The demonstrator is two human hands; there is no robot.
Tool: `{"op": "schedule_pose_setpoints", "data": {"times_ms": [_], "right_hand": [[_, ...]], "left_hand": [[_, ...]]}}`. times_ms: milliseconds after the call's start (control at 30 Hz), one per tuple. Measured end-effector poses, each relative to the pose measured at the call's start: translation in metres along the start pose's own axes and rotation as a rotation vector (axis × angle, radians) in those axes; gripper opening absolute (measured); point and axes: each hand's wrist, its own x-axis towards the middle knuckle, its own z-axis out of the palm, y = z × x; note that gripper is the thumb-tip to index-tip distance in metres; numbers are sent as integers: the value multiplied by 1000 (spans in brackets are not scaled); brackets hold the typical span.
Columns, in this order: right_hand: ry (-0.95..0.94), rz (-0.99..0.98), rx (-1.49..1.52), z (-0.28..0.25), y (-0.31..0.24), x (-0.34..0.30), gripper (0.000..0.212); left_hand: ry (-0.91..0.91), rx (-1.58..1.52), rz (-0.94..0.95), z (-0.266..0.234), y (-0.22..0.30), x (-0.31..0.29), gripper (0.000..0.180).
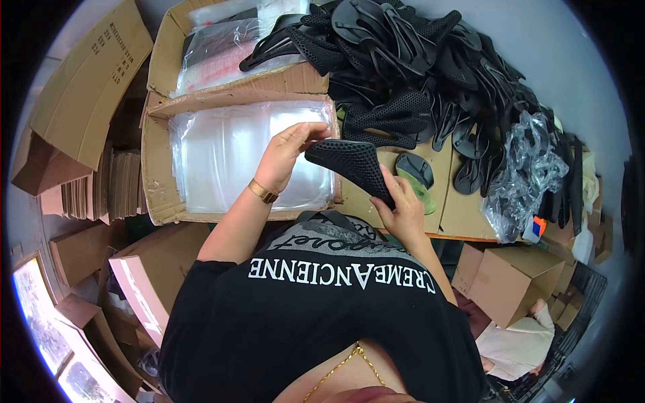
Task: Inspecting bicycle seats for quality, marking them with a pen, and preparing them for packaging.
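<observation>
A black bicycle saddle (353, 164) with a honeycomb lattice surface is held up over the table, in front of my chest. My right hand (401, 209) grips its narrow end, thumb on the near side and fingers along the far edge. At the wide end, the bent fingers of my left hand (293, 151) meet the saddle's far edge, and their tips are partly hidden. Beneath my left wrist, clear plastic bags (222, 158) lie stacked in an open cardboard box (156, 171). A large heap of similar black saddles (396, 40) covers the table's far side.
A second open box (164, 60) at the back holds printed plastic packaging. Crumpled clear film (527, 174) lies at the right, near a small dark pad on green material (418, 180). Cardboard cartons (507, 279) stand around, and another person (514, 346) is at lower right.
</observation>
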Motion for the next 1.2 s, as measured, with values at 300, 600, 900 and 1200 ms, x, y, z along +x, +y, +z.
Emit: {"op": "schedule_pose_setpoints", "data": {"times_ms": [300, 600, 900, 1200], "right_hand": [[140, -121, 109, 15, 14, -1, 66], [183, -170, 31, 13, 11, -3, 64], [186, -189, -116, 14, 18, -11, 64], [369, -111, -43, 24, 27, -10, 83]], "left_hand": [[-87, -37, -28, 13, -1, -12, 42], [-137, 6, 45, 11, -6, -13, 44], [-165, 31, 121, 5, -18, -13, 39], [-154, 105, 167, 12, -18, -11, 36]]}}
